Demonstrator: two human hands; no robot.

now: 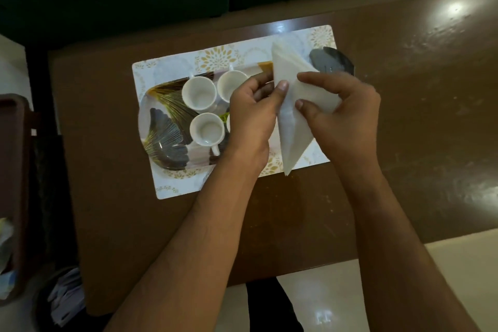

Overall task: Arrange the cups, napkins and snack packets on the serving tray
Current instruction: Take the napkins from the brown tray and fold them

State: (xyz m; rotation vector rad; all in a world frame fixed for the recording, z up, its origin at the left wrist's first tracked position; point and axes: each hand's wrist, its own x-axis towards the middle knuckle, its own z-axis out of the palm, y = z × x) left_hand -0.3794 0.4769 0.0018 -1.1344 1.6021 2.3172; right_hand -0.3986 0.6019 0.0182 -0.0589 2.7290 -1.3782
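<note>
A white folded napkin [289, 127] is held above the right half of the serving tray [161, 129], which has a grey and gold leaf pattern. My left hand [250, 113] pinches the napkin's left edge with the thumb. My right hand [342, 113] grips it from the right, thumb on top. Three white cups stand upright on the tray: one at the back left [199, 93], one at the back middle [232, 85], one in front [207, 128]. A fourth cup's rim peeks out beside my left hand. No snack packet is clearly visible.
The tray lies on a white placemat [172, 186] with gold flowers, on a brown table [404, 89]. A dark brown tray or box [13, 170] sits at the left edge. The tray's dark right end [332, 60] shows behind the napkin.
</note>
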